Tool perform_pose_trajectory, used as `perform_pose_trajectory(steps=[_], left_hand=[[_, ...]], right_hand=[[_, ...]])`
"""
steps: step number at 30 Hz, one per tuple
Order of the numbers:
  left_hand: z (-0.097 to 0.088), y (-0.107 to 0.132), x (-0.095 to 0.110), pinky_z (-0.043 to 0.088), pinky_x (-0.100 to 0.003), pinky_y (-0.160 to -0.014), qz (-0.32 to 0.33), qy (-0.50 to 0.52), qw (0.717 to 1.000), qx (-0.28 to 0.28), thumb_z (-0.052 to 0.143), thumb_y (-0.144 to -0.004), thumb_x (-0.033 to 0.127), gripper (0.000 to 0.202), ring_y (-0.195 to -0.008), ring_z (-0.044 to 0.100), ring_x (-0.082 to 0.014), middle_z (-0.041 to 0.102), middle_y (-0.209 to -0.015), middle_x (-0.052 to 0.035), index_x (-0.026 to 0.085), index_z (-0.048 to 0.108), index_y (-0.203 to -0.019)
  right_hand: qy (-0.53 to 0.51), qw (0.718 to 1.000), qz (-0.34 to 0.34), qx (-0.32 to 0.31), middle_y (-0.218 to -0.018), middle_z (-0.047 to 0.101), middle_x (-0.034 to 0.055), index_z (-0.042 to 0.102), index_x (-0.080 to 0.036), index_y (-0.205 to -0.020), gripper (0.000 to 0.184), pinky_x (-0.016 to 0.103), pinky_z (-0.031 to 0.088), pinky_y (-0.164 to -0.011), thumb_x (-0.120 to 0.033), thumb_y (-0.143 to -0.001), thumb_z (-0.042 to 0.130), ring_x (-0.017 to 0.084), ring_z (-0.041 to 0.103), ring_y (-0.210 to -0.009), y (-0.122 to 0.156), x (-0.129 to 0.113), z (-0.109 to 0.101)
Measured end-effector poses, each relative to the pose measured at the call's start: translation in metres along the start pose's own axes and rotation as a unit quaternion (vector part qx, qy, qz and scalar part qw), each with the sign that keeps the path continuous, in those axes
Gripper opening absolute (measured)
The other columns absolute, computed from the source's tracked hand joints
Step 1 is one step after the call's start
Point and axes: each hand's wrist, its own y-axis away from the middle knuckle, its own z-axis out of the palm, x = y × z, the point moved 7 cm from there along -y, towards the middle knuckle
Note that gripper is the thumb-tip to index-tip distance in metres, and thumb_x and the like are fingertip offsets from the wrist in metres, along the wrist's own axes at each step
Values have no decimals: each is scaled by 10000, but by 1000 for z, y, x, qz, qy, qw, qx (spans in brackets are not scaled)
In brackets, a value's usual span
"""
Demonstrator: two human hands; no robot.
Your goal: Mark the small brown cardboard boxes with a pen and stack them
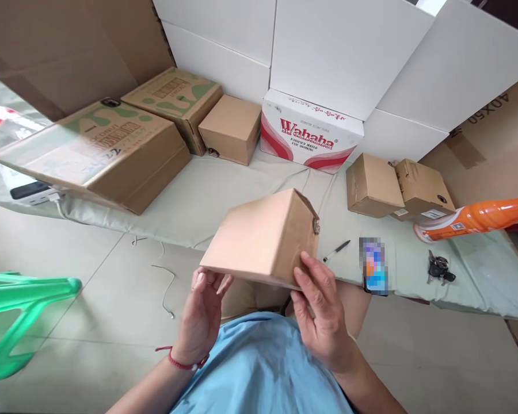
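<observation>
Left hand (pixel 202 313), right hand (pixel 323 313) clamped on cardboard box (pixel 252 236); tilted, side facing right; long axis unclear.

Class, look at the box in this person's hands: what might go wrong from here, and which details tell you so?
The held box is tilted, and the left hand and right hand meet it near its lower edge, so it might slip. The phone lies at the table's front edge; a bump could drop it.
</observation>
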Motion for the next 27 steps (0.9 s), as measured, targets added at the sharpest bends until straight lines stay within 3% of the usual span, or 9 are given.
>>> perform_pose_trajectory(steps=[2, 4, 7, 10, 14, 17, 19, 23, 27], left_hand=[[-1, 4, 6, 536, -384, -1101, 38, -21, 999, -13, 780, -905, 626, 405, -1274, 632, -240, 738, -1303, -22, 302, 747, -1147], [0, 6, 13, 494, -413, -1176, 72, -54, 995, -43, 778, -923, 581, 448, -1370, 614, -269, 722, -1416, -39, 318, 751, -1285], [5, 7, 15, 386, -468, -1305, 100, -132, 979, -119, 776, -963, 466, 477, -1528, 524, -311, 671, -1539, -51, 342, 720, -1420], [11, 1, 1, 275, -484, -1383, 101, -224, 950, -194, 778, -985, 404, 522, -1644, 390, -320, 569, -1668, -41, 363, 679, -1496], [4, -13, -30, 365, -525, -1351, 26, -245, 947, -206, 803, -958, 479, 717, -1625, 432, -361, 449, -1764, -73, 341, 560, -1619], [-5, -16, -37, 465, -533, -1287, -16, -220, 959, -179, 850, -899, 521, 820, -1565, 515, -398, 514, -1717, -127, 270, 564, -1625], [-6, -10, -28, 490, -529, -1267, -13, -214, 959, -187, 823, -924, 519, 747, -1536, 550, -406, 588, -1654, -136, 251, 617, -1590], [8, 9, 12, 450, -499, -1297, 73, -275, 932, -224, 736, -1003, 486, 497, -1527, 570, -371, 689, -1553, -77, 322, 738, -1473], [30, 24, 43, 471, -477, -1271, 147, -327, 902, -240, 722, -1012, 444, 501, -1508, 591, -353, 701, -1540, -58, 364, 707, -1506]], right_hand=[[-24, 998, 45, 23, -1687, 539, 96, 430, -360, -1704, 796, 478, 539, -1247, -12, -1012, 612, 240, 535, -1552, 6, 17, -5], [-69, 987, 132, 57, -1681, 557, 74, 494, -374, -1665, 700, 460, 529, -1252, -92, -1039, 626, 236, 540, -1560, 17, 46, -8], [-162, 928, 307, 134, -1605, 638, 93, 591, -326, -1581, 542, 460, 520, -1242, -271, -1047, 670, 245, 598, -1505, 46, 98, -4], [-224, 859, 416, 198, -1456, 729, 130, 658, -251, -1462, 555, 473, 543, -1185, -400, -942, 782, 265, 670, -1387, 75, 136, 10], [-277, 823, 461, 182, -1201, 809, 99, 739, -234, -1253, 519, 462, 596, -1087, -450, -803, 881, 265, 737, -1188, 95, 151, 34], [-295, 824, 455, 168, -1155, 814, 91, 758, -232, -1226, 513, 452, 625, -1043, -467, -791, 897, 263, 752, -1121, 97, 144, 34], [-273, 838, 442, 168, -1135, 807, 86, 732, -235, -1318, 541, 425, 654, -971, -468, -849, 868, 246, 762, -1045, 93, 135, 22], [-216, 885, 382, 157, -1032, 758, 69, 587, -255, -1547, 621, 393, 678, -793, -437, -978, 759, 218, 737, -876, 71, 111, -11], [-167, 916, 322, 171, -1071, 708, 85, 549, -258, -1585, 641, 382, 656, -712, -429, -993, 725, 207, 700, -836, 53, 97, -29]])
